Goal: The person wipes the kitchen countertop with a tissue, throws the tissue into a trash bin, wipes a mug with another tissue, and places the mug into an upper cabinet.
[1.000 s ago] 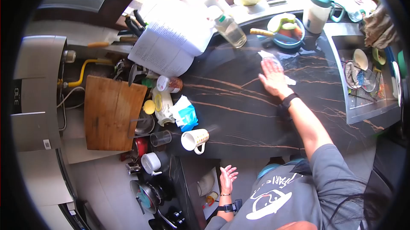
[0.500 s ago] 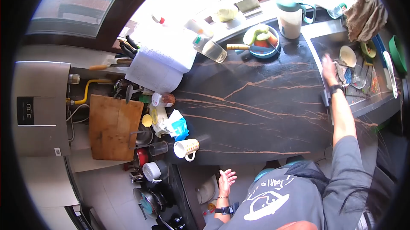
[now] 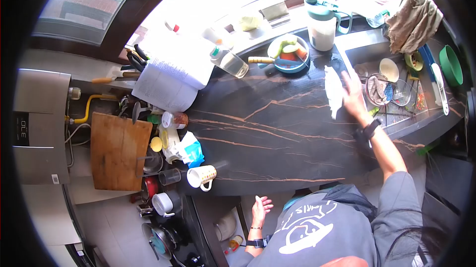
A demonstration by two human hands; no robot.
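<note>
My right hand [image 3: 352, 96] is over the counter beside the sink's left rim, fingers stretched out. Just left of its fingers lies a bright white patch [image 3: 333, 92]; whether it is a cloth or glare I cannot tell. In the sink are a cream bowl [image 3: 389, 70], a crumpled greyish cloth [image 3: 378, 90] in a round dish and a clear glass bowl [image 3: 401, 99]. My left hand [image 3: 260, 211] hangs in front of the counter's near edge, palm up with fingers apart, holding nothing.
On the dark counter [image 3: 277, 133] stand a pitcher [image 3: 321, 31], a bowl of vegetables [image 3: 292, 67] with a knife across it, a bottle [image 3: 233, 64] and a mug [image 3: 202, 176]. A notebook [image 3: 166, 86] and a cutting board [image 3: 119, 153] are at left. A brown cloth [image 3: 414, 21] hangs behind the sink.
My right hand has come out of the sink, leftward onto the counter edge. The white patch now shows beside it. My left hand stays about where it was; the view has shifted slightly.
</note>
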